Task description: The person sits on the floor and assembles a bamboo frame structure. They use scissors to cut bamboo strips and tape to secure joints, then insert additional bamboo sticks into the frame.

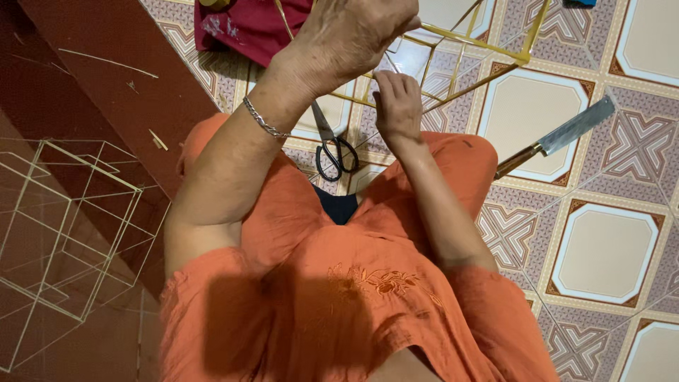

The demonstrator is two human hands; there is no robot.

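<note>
- The left hand is raised over the lap, its grip closed on a strut of the stick frame, seemingly to steady the frame so that one joint stays put.
- The right hand sits just below the left, fingers pinched shut at a joint of the frame; what lies in the pinch is too small to tell, perhaps a thin tie.
- The frame, of pale yellow sticks, is held off the floor above the knees, tilted toward the person; that puts the joint close to the eyes and within reach of both hands.
- A bracelet hangs on the left wrist, below the frame.
- The scissors lie shut on the floor just under the frame, between the knees, handy to either hand.
- The cleaver lies right of the frame, blade pointing away from the legs, likely kept out of the way yet within reach.
- A red cloth lies left of the frame's far side.
- More wire-thin frames stand well to the left of the held frame, set apart from it.
</note>
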